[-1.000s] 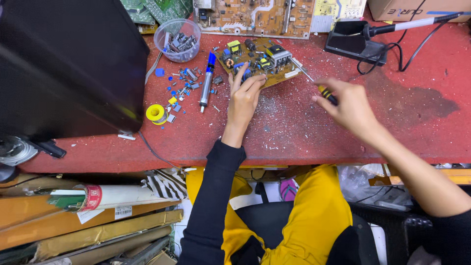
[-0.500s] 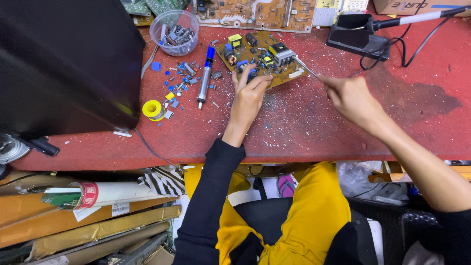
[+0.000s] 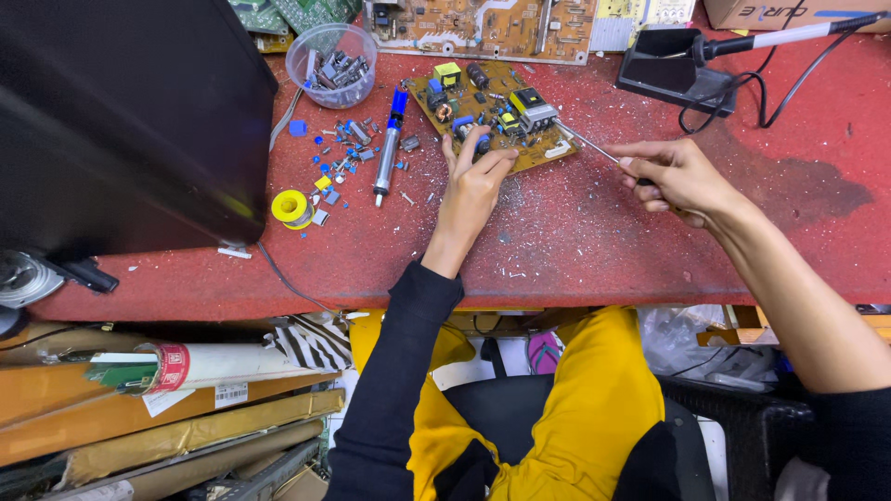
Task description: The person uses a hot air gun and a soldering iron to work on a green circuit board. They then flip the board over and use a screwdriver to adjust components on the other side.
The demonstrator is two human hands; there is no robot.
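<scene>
Bright, even overhead light, sharp focus, wide-angle bending at edges.

A brown cardboard box stands at the top right edge behind the red table. Below the table at left lie long brown-paper-wrapped parcels, one bearing a small white rectangular label, beside a white roll with a red-and-white round end sticker.

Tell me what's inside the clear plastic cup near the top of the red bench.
The clear plastic cup holds a heap of small grey and dark electronic parts. Whatever lies beneath the top layer is covered.
</scene>
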